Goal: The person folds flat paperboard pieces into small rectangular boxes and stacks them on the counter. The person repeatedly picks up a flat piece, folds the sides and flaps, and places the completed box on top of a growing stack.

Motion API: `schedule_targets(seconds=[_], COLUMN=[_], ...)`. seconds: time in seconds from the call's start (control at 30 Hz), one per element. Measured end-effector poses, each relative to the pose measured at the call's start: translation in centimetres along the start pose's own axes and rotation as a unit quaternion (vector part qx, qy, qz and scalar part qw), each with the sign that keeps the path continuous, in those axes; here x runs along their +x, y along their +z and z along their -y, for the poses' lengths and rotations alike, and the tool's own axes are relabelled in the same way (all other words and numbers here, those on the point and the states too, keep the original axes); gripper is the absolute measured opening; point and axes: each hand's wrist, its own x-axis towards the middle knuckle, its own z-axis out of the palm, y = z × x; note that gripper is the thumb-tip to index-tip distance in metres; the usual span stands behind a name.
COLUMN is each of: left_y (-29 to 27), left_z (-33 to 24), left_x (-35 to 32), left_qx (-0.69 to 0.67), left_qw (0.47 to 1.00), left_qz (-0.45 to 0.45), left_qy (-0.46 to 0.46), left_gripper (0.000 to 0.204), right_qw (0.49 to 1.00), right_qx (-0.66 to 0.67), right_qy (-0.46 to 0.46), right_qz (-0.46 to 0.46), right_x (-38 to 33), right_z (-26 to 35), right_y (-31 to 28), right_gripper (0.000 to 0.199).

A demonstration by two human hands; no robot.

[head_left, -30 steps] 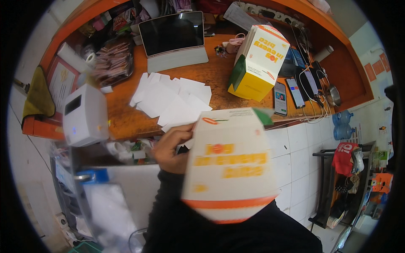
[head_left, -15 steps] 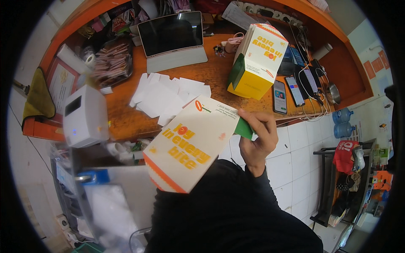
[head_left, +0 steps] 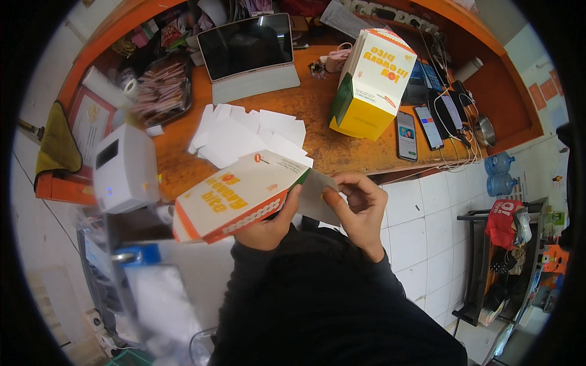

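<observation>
A printed food carton (head_left: 235,190), white with orange trim and yellow lettering, is held tilted above the near edge of the desk. Its sides stand partly apart, and a pale inner flap sticks out at its right end. My left hand (head_left: 270,229) grips the carton from below, thumb along its near side by the green edge. My right hand (head_left: 361,210) pinches the pale flap (head_left: 318,196) between thumb and fingers. Behind the carton lies a loose heap of flat white card pieces (head_left: 244,135). Further right stands a stack of similar cartons (head_left: 372,85) with yellow and green ends.
A tablet (head_left: 247,49) leans in its cover at the back. Phones (head_left: 407,137) and cables lie on the right. A white printer-like device (head_left: 124,171) sits at the left edge, near a tray of small packets (head_left: 163,91). The orange desk (head_left: 329,152) ends just before me.
My left hand has come into view under the carton. The carton has swung left and opened out from flat, and my right hand now holds its end flap turned pale side up.
</observation>
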Motion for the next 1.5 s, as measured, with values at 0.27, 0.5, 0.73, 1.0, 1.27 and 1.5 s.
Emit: schedule_targets(seconds=[0.27, 0.5, 0.73, 1.0, 1.27, 1.5], left_y=[0.1, -1.5, -0.7, -0.2, -0.3, 0.9], left_z=[1.5, 1.8, 3.3, 3.2, 5.4, 2.9], left_x=[0.3, -0.5, -0.3, -0.4, 0.6, -0.2], left_qx=[-0.019, -0.113, -0.041, -0.061, -0.015, -0.148], left_qw=[0.994, 0.975, 0.99, 0.992, 0.989, 0.987], left_qz=[0.086, 0.188, 0.098, 0.088, 0.039, 0.013], left_qy=[0.067, 0.026, 0.096, 0.064, 0.142, -0.06], left_gripper=[0.029, 0.039, 0.054, 0.066, 0.059, 0.034], right_qw=[0.98, 0.962, 0.963, 0.925, 0.919, 0.856], right_qx=[-0.114, -0.159, -0.157, -0.234, -0.264, -0.428], right_qy=[-0.163, -0.22, -0.217, -0.298, -0.284, -0.237], right_qz=[0.006, 0.018, 0.016, 0.003, 0.067, 0.17], right_x=[0.0, 0.2, 0.1, -0.3, -0.3, 0.0], right_z=[-0.6, 0.3, 0.8, 0.9, 1.6, 1.6], right_y=[0.1, -0.1, 0.9, 1.3, 0.9, 0.8], right_gripper=[0.019, 0.021, 0.023, 0.025, 0.037, 0.071])
